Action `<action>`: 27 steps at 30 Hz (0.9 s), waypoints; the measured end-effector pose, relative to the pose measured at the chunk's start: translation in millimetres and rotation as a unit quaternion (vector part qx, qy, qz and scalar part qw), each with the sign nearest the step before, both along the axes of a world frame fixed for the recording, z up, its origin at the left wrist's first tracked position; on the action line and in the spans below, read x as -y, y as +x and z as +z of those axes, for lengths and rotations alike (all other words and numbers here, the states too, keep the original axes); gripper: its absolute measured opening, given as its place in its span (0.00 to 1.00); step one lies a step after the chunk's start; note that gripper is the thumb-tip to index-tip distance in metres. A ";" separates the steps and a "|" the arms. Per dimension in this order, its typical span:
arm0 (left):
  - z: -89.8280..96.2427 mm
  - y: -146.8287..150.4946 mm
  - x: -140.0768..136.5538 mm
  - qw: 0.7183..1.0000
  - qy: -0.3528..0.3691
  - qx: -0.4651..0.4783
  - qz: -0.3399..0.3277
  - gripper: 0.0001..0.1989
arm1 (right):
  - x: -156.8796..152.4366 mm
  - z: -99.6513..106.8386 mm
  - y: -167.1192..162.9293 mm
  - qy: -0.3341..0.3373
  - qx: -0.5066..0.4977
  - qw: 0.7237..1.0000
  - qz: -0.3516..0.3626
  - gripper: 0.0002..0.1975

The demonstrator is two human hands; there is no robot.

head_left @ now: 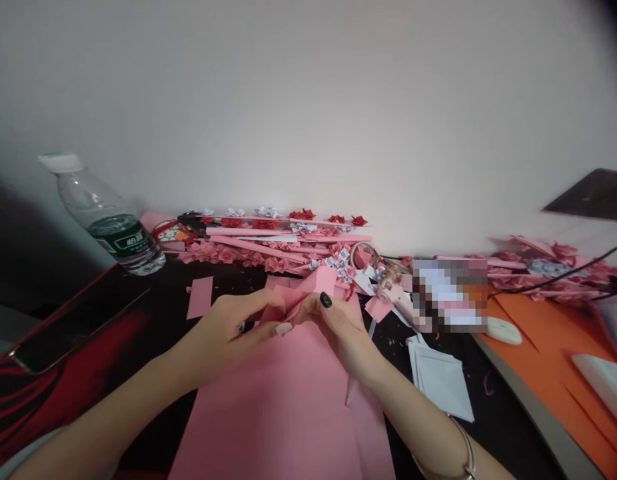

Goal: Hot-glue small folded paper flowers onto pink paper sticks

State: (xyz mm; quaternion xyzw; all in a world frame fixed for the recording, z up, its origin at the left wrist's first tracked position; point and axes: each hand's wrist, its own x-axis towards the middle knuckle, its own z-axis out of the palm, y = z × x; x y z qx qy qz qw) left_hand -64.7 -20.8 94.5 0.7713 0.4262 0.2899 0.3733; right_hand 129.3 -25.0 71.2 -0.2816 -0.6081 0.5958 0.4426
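Observation:
Both my hands meet over a large pink paper sheet [288, 413] lying on the dark table. Between them is a small piece of pink paper [318, 283], partly hidden by the fingers and bent upward. My left hand [228, 333] pinches its left side with thumb and fingers. My right hand [343, 333] is closed on its right side, the dark-nailed thumb on top. Just beyond the hands lie folded pink paper flowers [238, 257], with red and pale blue ones [303, 215] behind them. A small pink paper rectangle [200, 297] rests left of my left hand.
A water bottle [123, 233] stands at the left, near a dark phone-like slab [78, 333]. Right of my hands are a pink glue gun [396, 297], white paper squares [441, 377], a white mouse [503, 331] and orange sheets [553, 340]. A wall rises behind.

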 end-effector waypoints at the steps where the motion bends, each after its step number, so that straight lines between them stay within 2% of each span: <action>1: -0.3 -0.7 -0.8 1.000 0.003 -0.016 -0.001 0.09 | 0.2 1.1 0.1 -0.005 0.006 1.000 0.001 0.24; 3: -1.5 -1.9 -2.3 0.999 0.005 -0.043 -0.006 0.09 | 0.2 0.8 -0.2 -0.008 0.014 1.000 0.000 0.26; 10: -8.1 -5.3 -6.7 0.999 -0.033 -0.018 -0.010 0.10 | -1.9 -12.8 -2.6 0.009 -0.006 1.000 -0.023 0.25; 18: -4.4 -3.9 -5.9 0.999 -0.026 -0.023 -0.014 0.11 | 0.0 -8.7 -3.8 0.012 -0.034 0.999 -0.016 0.20; 24: -1.5 2.1 -0.9 0.999 -0.016 -0.022 -0.029 0.10 | 2.4 -10.1 -9.1 -0.043 0.015 0.995 -0.084 0.14; 27: -1.5 3.3 0.4 0.999 -0.010 -0.016 -0.032 0.12 | 2.9 -11.1 -10.0 -0.047 0.008 0.995 -0.084 0.12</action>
